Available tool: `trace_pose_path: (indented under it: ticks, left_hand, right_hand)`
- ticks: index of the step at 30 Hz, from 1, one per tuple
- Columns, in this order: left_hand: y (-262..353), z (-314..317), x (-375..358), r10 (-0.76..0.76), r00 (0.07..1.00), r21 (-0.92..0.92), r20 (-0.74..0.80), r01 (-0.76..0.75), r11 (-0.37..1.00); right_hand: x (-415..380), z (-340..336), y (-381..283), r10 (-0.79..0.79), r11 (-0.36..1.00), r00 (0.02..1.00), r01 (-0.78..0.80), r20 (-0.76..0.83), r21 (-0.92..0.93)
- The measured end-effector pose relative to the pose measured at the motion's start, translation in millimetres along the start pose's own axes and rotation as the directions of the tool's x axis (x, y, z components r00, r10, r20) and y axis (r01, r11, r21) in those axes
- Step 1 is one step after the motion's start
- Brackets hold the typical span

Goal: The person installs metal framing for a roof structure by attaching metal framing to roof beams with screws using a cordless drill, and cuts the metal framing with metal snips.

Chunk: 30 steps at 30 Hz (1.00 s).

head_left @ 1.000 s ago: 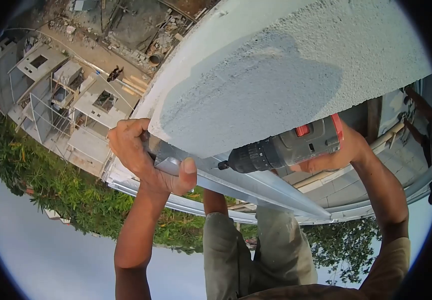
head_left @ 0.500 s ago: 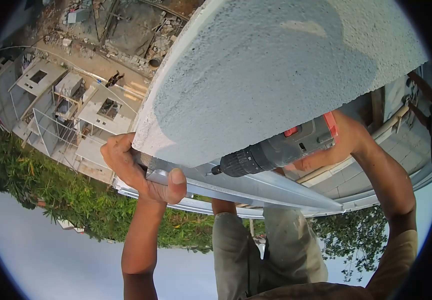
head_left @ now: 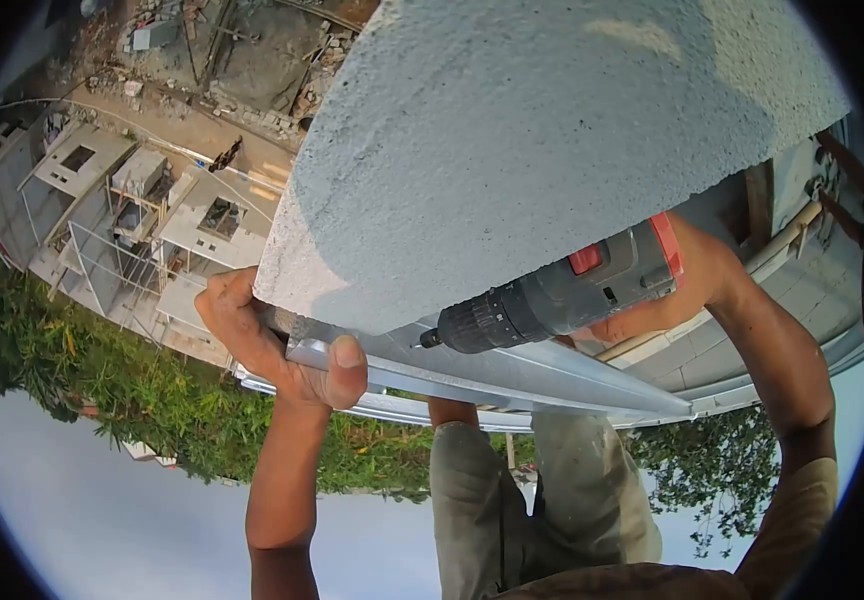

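My right hand [head_left: 687, 280] is wrapped round the handle of a black and red cordless drill [head_left: 562, 295], whose chuck points left. The drill's bit tip sits right at the face of a long grey metal channel [head_left: 512, 378]. At the channel's left end, my left hand [head_left: 287, 345] grips it, thumb on the near lip and fingers curled round the far side. Directly above the channel, a large rough grey-white concrete slab [head_left: 512, 150] covers part of the drill's upper side. The slab's lower left corner lies close to my left fingers.
Far below on the left stand unfinished buildings [head_left: 212, 215] with poles and window openings. Rubble [head_left: 282, 60] lies at the upper left. Green plants [head_left: 102, 370] run along the lower left. A block wall [head_left: 722, 345] and a wooden pole [head_left: 802, 220] are at the right. My legs [head_left: 542, 490] are beneath the channel.
The view has shifted slightly, so the slab's edge appears a little differently. Both hands keep their hold, and the drill stays at nearly the same spot on the channel.
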<state>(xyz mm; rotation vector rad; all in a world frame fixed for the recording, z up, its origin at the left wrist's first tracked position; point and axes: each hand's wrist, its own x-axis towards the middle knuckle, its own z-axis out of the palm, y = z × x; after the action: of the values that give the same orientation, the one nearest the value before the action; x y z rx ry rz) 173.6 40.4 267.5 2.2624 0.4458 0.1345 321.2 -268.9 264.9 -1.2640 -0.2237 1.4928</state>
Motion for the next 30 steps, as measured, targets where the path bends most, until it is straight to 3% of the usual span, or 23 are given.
trace_pose_path:
  ticks: [9,11,15,17,20,29,30]
  left_hand:
    - [1,-3,1,0.004,0.998,0.058,0.066,-0.008,0.998]
    - [5,-2,1,-0.054,0.998,0.066,0.034,0.051,0.997]
    - [1,7,-4,0.0,0.998,0.044,-0.059,0.003,0.999]
    - [2,-2,1,-0.01,1.0,0.105,-0.016,0.011,0.994]
    - [2,-3,4,-0.025,1.0,0.086,0.012,0.024,0.996]
    - [3,-2,2,-0.036,0.999,0.107,0.007,0.036,0.994]
    - [3,-2,3,-0.032,0.999,0.109,0.006,0.031,0.994]
  right_hand:
    - [2,0,-3,0.056,0.998,0.998,-0.056,-0.004,-0.01]
    - [1,-1,-1,0.05,0.999,0.999,-0.05,0.006,-0.006]
    - [-2,-7,3,0.05,0.997,0.999,-0.049,0.011,-0.061]
    - [1,2,0,0.016,0.998,1.0,-0.018,-0.027,-0.057]
    - [5,-4,-7,0.112,0.994,0.991,-0.113,0.068,0.0]
    - [4,0,10,0.035,0.997,0.999,-0.037,0.038,0.061]
    - [7,2,14,-0.033,0.997,0.999,0.031,0.019,0.066]
